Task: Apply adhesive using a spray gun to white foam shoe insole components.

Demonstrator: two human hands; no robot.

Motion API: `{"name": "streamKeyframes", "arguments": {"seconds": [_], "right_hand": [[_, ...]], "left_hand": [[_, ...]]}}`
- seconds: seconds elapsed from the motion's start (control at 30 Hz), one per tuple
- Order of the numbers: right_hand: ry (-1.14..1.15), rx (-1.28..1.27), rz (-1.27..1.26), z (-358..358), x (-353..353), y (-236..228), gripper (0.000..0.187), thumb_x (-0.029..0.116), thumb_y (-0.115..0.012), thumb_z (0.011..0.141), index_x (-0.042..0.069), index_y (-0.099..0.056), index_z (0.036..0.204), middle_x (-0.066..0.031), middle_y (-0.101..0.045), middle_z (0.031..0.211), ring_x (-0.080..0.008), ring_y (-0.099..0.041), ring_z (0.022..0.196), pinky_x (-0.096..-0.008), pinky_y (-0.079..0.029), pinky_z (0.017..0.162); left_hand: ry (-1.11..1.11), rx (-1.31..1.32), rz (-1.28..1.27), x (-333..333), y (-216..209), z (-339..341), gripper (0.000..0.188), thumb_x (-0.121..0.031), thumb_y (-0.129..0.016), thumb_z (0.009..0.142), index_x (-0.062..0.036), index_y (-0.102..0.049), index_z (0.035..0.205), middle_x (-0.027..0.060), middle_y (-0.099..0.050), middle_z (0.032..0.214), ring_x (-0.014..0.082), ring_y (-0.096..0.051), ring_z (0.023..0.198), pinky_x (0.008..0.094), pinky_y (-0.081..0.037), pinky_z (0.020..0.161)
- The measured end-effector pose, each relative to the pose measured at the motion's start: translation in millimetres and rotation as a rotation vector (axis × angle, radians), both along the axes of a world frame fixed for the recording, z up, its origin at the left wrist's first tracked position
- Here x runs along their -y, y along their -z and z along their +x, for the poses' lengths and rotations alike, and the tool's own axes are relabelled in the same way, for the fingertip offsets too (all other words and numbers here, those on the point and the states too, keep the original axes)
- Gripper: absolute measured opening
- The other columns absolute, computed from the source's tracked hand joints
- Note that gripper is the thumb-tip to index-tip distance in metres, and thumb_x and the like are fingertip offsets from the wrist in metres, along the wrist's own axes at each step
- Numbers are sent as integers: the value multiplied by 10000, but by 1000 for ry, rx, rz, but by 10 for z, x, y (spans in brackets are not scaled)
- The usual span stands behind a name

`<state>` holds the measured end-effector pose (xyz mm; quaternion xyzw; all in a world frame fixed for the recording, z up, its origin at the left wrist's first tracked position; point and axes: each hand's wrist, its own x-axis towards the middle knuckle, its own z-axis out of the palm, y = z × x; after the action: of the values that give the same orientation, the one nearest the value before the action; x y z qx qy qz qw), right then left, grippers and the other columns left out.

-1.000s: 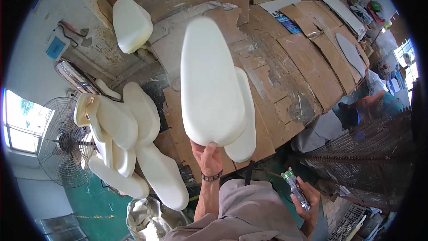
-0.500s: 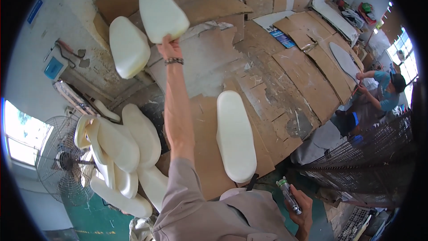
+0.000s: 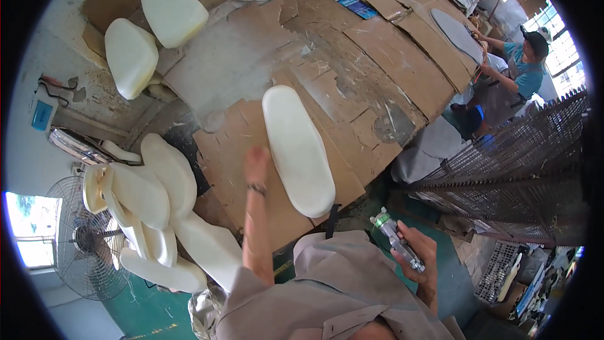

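A long cream foam cushion (image 3: 299, 151) with rounded ends lies on the cardboard-covered table in front of me. Just left of its middle is my left hand (image 3: 257, 164), smeared by motion, so its fingers cannot be made out. My right hand (image 3: 420, 245) is closed round a silver metal hand tool with a green ring (image 3: 397, 239), held beyond the table's near edge; its exact kind is unclear. At the far left of the table, a rounded cream foam piece (image 3: 173, 12) rests beside another similar one (image 3: 131, 56).
Several cream foam pieces (image 3: 179, 182) are heaped at the left, next to a caged fan (image 3: 85, 233). Cardboard sheets (image 3: 384, 56) cover the table. At the far right a person (image 3: 528, 66) handles a grey oval panel (image 3: 456, 34). A dark mesh rack (image 3: 503, 157) stands on the right.
My left hand has let go of the far rounded foam piece and come back toward me, beside the long cushion. The right hand still holds the tool. My view has shifted to the right.
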<state>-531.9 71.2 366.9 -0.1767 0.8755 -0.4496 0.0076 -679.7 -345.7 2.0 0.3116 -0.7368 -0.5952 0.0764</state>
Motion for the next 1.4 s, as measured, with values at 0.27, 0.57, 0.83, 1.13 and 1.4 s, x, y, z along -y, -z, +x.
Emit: {"name": "streamKeyframes", "arguments": {"seconds": [0.27, 0.57, 0.83, 1.13, 1.4], "right_hand": [[-82, -75, -18, 318, -420, -82, 548, -8, -736, 753, -67, -613, 1284, -156, -644, 848, -254, -627, 672, -314, -497, 626], [-159, -134, -63, 790, -1036, -57, 543, 18, -746, 750, -95, -610, 1263, -157, -639, 847, -241, -633, 679, -311, -499, 618], [-125, -254, -75, 1297, -1502, 65, 557, 2, -742, 697, -94, -630, 1233, -133, -630, 792, -233, -625, 649, -313, -478, 574], [-93, -165, -106, 1665, -1942, 135, 479, 62, -726, 782, -101, -623, 1221, -153, -627, 810, -228, -606, 657, -304, -460, 587], [-220, -91, -95, 1749, -2175, 78, 497, 30, -733, 725, -89, -637, 1197, -139, -639, 802, -251, -631, 657, -331, -484, 588]], "left_hand": [[-55, 113, 464, -1597, 178, 1888, 595, -234, -772, 904, 37, -461, 1333, 154, -681, 1150, 194, -686, 913, 316, -578, 706], [-167, -62, 504, -1860, 304, 1955, 613, -127, -740, 922, 80, -355, 1351, 210, -669, 1138, 250, -709, 907, 355, -628, 695], [-94, 107, 623, -2107, 252, 2513, 606, -300, -702, 963, 74, -451, 1369, 175, -654, 1157, 254, -695, 961, 374, -610, 822], [-268, 556, 569, -2280, 895, 4489, 419, -228, -684, 969, -27, -566, 1318, 111, -701, 1030, 225, -718, 840, 381, -629, 726], [-537, 774, 674, -2634, 1229, 5618, 122, 7, -530, 943, -16, -644, 980, 81, -608, 743, 234, -591, 581, 368, -477, 472]]}}
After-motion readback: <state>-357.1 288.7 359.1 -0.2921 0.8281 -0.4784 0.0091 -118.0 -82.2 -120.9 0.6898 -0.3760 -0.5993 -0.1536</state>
